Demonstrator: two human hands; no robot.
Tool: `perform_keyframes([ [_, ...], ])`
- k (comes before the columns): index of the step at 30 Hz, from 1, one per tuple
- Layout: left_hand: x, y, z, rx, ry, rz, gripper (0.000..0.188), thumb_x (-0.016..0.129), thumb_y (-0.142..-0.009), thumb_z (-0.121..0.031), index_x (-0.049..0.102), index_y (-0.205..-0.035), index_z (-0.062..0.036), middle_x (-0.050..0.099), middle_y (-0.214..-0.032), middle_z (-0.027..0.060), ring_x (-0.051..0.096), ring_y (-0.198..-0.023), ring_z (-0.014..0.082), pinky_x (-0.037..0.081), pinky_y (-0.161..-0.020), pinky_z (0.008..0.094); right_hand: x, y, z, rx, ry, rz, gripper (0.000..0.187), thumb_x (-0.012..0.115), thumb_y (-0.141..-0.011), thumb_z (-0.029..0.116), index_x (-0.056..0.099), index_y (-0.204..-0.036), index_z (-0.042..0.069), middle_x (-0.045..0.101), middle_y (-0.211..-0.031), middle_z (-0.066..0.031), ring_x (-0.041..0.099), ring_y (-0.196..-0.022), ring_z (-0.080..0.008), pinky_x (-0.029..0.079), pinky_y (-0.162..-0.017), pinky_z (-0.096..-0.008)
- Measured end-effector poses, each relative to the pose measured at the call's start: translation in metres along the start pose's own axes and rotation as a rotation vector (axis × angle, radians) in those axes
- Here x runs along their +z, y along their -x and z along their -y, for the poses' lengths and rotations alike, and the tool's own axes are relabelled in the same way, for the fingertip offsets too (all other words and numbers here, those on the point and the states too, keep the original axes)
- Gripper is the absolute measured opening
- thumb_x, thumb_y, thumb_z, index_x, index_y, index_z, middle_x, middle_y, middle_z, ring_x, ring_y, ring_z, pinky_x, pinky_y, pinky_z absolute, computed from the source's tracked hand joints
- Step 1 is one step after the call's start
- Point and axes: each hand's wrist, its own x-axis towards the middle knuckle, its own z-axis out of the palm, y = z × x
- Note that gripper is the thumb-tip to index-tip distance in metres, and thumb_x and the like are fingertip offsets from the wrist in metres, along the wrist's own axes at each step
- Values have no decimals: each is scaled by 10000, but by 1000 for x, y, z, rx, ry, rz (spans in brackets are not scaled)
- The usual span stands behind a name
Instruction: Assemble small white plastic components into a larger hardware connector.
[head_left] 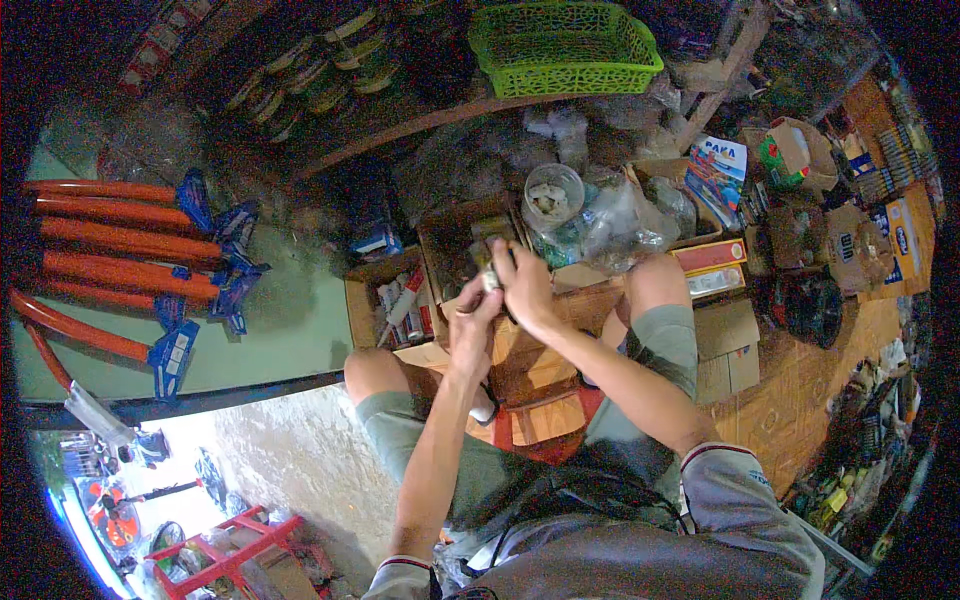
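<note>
Close together above my knees, my left hand [473, 312] and my right hand [527, 288] meet around a small pale, shiny piece [490, 279]. Its kind is too small and blurred to tell. The fingers of both hands are bent and closed on it. Just beyond them is an open cardboard box [440, 232] with dark contents. To its left, another box [360, 310] holds tubes and small packages. A see-through tub [553, 194] with small pale pieces in it stands beyond my right hand, beside crumpled plastic bags [625, 225].
Several orange-handled tools with blue labels [130, 250] lie on a green surface [290, 330] at left. A green plastic basket [565, 80] sits on the far shelf. Small cartons [712, 268] and more boxes [795, 150] crowd the right. A red rack [235, 550] stands lower left.
</note>
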Motion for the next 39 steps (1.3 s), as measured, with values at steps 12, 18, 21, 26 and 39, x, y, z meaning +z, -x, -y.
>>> perform_keyframes([
  [12, -3, 4, 1, 10, 59, 141, 477, 666, -983, -77, 548, -1442, -26, 622, -1352, 58, 596, -1204, 171, 455, -1092, 355, -12, -25, 1, -80, -68, -92, 457, 587, -1007, 373, 640, -858, -55, 659, -793, -288, 647, -798, -483, 480, -707, -514],
  [18, -2, -2, -32, 440, -552, -42, 428, 812, -825, -29, 672, -1227, 9, 656, -1144, 61, 665, -1004, 188, 545, -897, 324, -39, -23, 9, -366, -91, 77, 358, 638, -1008, 290, 639, -900, -51, 619, -679, -167, 520, -593, -152, 421, -559, -364],
  [21, -6, -3, -43, 705, -1002, -25, 379, 860, -736, -35, 715, -1079, 34, 672, -1054, 103, 668, -963, 239, 534, -857, 353, -35, -13, 13, -423, 57, 111, 307, 650, -986, 227, 580, -839, -33, 576, -677, -230, 539, -535, -318, 410, -531, -437],
  [26, 2, 3, -31, 666, -937, 42, 374, 879, -702, -80, 724, -1016, 52, 664, -1020, 135, 643, -949, 270, 505, -876, 356, -26, -21, 13, -307, 121, -8, 313, 634, -980, 232, 564, -774, 6, 601, -678, -242, 613, -642, -453, 457, -568, -516],
  [39, -7, 19, -21, 280, -422, 165, 301, 715, -886, -89, 665, -1160, 25, 650, -1088, 54, 614, -991, 146, 497, -876, 289, -16, -35, -13, -439, 361, -16, 286, 592, -1005, 300, 617, -879, 44, 672, -804, -234, 668, -728, -432, 533, -629, -504],
])
